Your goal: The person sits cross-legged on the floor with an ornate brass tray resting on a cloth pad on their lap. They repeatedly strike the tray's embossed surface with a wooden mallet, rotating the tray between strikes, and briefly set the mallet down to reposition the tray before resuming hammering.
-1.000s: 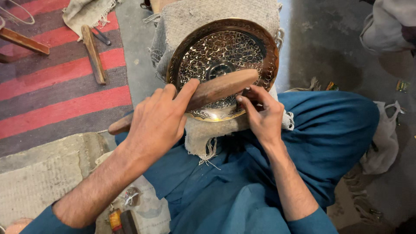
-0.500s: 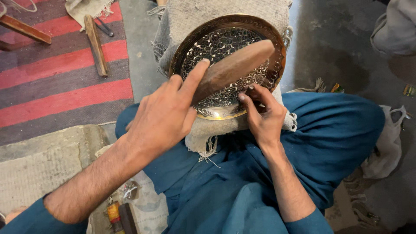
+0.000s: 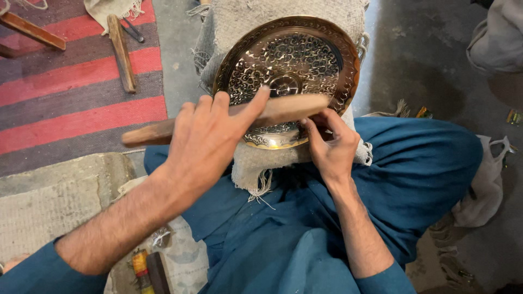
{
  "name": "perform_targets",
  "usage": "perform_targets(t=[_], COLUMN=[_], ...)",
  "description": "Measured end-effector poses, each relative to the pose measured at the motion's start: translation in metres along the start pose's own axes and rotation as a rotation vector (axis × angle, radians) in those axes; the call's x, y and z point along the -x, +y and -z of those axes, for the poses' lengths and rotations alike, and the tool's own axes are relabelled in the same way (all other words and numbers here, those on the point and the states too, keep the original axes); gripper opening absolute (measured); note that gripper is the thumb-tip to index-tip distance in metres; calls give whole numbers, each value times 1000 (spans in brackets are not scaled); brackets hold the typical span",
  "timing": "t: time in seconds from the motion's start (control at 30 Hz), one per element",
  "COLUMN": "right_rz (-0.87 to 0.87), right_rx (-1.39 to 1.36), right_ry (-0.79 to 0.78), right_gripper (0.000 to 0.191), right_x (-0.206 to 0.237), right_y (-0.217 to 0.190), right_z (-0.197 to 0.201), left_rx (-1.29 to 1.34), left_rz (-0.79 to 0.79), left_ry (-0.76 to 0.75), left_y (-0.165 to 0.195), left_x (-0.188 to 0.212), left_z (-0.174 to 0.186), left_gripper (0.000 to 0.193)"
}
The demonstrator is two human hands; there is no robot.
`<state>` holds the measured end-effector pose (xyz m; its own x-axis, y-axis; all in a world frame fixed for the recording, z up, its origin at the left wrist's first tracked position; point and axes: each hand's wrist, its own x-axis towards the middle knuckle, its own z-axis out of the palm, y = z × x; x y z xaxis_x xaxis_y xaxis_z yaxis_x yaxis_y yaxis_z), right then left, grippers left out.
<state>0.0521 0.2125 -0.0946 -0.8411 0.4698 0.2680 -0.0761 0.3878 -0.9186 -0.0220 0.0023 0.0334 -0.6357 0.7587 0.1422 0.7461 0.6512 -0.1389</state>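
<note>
soft even daylight, glare on the metal plate (image 3: pixel 289 71), sharp focus

Grey concrete floor (image 3: pixel 436 60) — a red-and-grey striped rug (image 3: pixel 71 92) lies left, bearing wooden sticks (image 3: pixel 121 51).

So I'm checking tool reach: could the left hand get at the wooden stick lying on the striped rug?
Probably yes, but not freely: the left hand is gripping a wooden mallet over the engraved plate. Nothing lies between it and the stick.
</note>
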Motion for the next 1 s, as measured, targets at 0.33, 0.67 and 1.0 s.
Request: perform_targets(t=[0.33, 0.67, 1.0], right_rz=[11, 12, 12], right_rx=[-21, -24, -39], right_ry=[-1, 0, -12], right_gripper=[28, 26, 26], right_x=[0, -1, -2], right_y=[2, -1, -1], right_z=[1, 2, 3], left_rx=[178, -1, 277], left_rz=[27, 26, 52], left_ry=[100, 42, 106], left_y=[-1, 3, 4], left_x=[2, 1, 3], left_z=[-4, 4, 2], left_gripper=[79, 80, 73])
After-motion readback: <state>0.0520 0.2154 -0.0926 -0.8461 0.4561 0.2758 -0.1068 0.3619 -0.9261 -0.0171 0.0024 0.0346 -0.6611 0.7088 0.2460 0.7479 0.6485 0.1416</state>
